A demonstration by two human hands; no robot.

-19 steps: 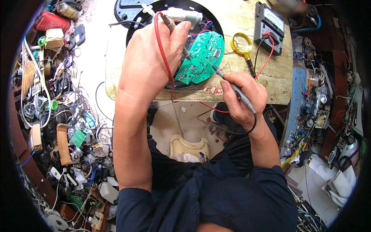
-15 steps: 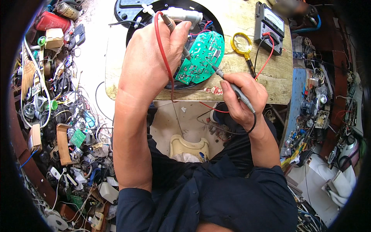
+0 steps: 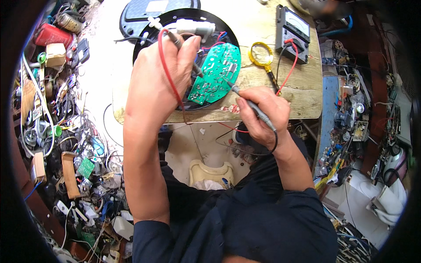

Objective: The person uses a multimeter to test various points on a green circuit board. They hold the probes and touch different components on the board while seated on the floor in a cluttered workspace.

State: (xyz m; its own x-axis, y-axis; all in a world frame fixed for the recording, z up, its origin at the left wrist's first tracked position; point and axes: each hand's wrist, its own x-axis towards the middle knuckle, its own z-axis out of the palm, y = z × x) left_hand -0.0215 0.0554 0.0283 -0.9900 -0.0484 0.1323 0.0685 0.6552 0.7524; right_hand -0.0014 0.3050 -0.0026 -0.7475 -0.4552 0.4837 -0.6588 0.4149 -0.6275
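Note:
My left hand (image 3: 153,76) is closed round a grey test probe (image 3: 174,38) with a red lead. Its tip comes down at the left edge of a green circuit board (image 3: 217,65). Between the fingers of my right hand (image 3: 265,115) is a second grey probe (image 3: 258,110), this one with a black lead, slanting to the board's lower right part. Whether either tip presses on a solder point is too small to tell. The board leans in a round black housing (image 3: 188,12), with wires and a white cylindrical part (image 3: 193,28) behind it. My left hand hides part of the housing.
An analog multimeter (image 3: 293,37) with red and black leads stands on the wooden table (image 3: 302,94), right of a yellow-rimmed magnifying glass (image 3: 262,55). A dark cover (image 3: 153,15) lies behind the housing. Heaped electronic scrap (image 3: 87,168) fills the left side; more parts lie right.
The whole view has shifted, so the table and everything on it appear farther left and slightly lower. Both hands keep their probes at about the same places on the board.

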